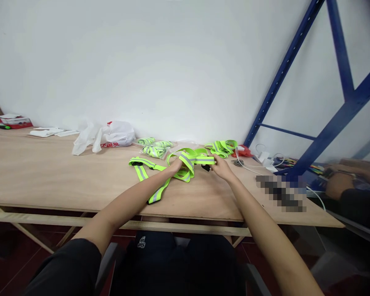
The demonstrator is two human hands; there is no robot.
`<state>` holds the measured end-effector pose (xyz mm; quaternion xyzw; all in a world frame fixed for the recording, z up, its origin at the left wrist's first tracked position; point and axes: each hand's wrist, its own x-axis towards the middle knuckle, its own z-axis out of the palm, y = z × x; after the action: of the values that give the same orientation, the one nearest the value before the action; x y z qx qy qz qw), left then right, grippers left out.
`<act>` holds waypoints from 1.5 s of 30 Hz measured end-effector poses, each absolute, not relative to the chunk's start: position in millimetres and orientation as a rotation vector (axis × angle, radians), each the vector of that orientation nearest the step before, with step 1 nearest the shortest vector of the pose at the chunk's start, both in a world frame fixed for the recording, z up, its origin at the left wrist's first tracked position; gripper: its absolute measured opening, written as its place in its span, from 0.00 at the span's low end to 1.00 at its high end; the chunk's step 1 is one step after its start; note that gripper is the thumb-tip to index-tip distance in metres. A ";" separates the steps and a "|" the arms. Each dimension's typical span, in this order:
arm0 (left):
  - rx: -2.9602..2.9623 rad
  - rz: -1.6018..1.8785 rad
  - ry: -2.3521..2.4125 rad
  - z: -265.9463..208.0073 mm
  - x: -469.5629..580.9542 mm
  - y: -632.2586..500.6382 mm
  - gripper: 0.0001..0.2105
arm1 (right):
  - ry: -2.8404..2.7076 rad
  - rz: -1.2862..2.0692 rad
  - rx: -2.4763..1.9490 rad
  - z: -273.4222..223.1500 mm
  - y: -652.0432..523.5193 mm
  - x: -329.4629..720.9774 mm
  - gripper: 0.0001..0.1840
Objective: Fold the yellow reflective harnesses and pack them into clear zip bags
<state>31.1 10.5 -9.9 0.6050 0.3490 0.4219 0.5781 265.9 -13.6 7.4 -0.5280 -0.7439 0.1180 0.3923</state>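
A neon yellow-green reflective strap harness with grey stripes lies loosely heaped on the table in front of me. My left hand is closed on its looped middle, with the fingertips partly hidden behind the band. On the right, my right hand pinches the end of a short straight stretch of the strap, beside a black buckle. Other bands of the harness trail left and toward the table's front edge, with a black fitting on the left part.
Packed reflective straps in clear bags and a white plastic bag lie behind. More loose straps sit at the back right, near a white cable and a blue metal frame. Another person's arm shows at far right.
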 end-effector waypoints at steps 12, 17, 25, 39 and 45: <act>1.737 1.249 0.935 -10.8 23.5 9.5 0.16 | -2.280 -0.130 -1.413 14.7 -20.5 233.7 0.29; 1.998 1.268 0.868 -3.4 15.4 4.8 0.11 | -2.309 -0.172 -1.390 10.6 -22.8 228.3 0.25; 2.217 1.241 0.725 -4.8 11.6 5.5 0.20 | -2.225 -0.024 -1.176 0.7 -15.2 220.7 0.23; 2.267 1.296 0.736 -1.5 12.4 2.2 0.10 | -2.012 0.514 -0.958 -3.0 -30.6 208.4 0.30; 2.286 1.323 0.908 5.8 9.9 -1.2 0.09 | -1.927 0.433 -1.004 0.3 -29.5 215.5 0.21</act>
<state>9.9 -1.2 5.8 0.8062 0.3201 0.4664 0.1735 215.5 -29.5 0.3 -0.4052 -0.7783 0.1750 0.4466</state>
